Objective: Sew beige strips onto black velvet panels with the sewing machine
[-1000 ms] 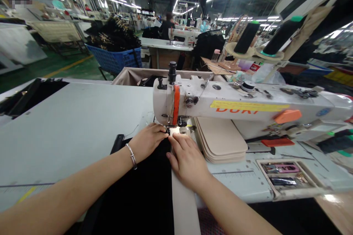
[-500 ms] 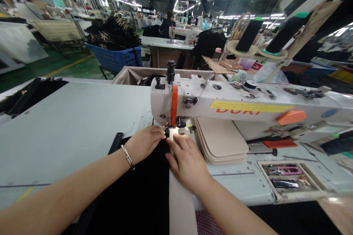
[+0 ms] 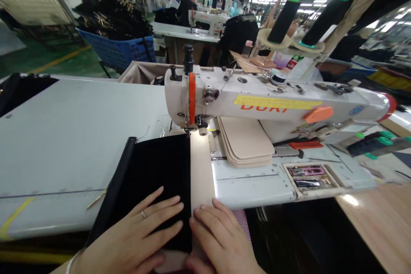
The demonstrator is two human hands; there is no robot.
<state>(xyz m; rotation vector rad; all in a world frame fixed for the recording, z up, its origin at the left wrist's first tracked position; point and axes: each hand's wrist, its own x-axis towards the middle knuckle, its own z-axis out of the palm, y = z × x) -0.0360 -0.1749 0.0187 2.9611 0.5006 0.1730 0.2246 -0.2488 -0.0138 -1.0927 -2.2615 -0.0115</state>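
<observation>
My left hand [image 3: 144, 231] lies on a black fabric panel [image 3: 157, 167], its fingers spread and holding nothing. Flat on a beige strip [image 3: 202, 171] beside the panel's right edge rests my right hand [image 3: 221, 235], fingers stretched out and close together. The far end of panel and strip reaches under the needle area of a white sewing machine [image 3: 199, 90], where its lamp lights the strip. A dark folded edge [image 3: 117, 180] runs down the panel's left side. The near ends of both pieces are partly covered by my hands.
Stacked beige pieces [image 3: 247, 141] lie under the machine arm. A tool recess [image 3: 289, 171] holds pink-handled snippers. Thread cones [image 3: 284, 21] stand behind. Past the table are a blue basket [image 3: 118, 51] of black pieces and a person [image 3: 186, 10] at another machine.
Both hands have moved back from beside the needle to the near part of the fabric, and the left fingers have spread. The camera view has shifted, with the machine now higher in it.
</observation>
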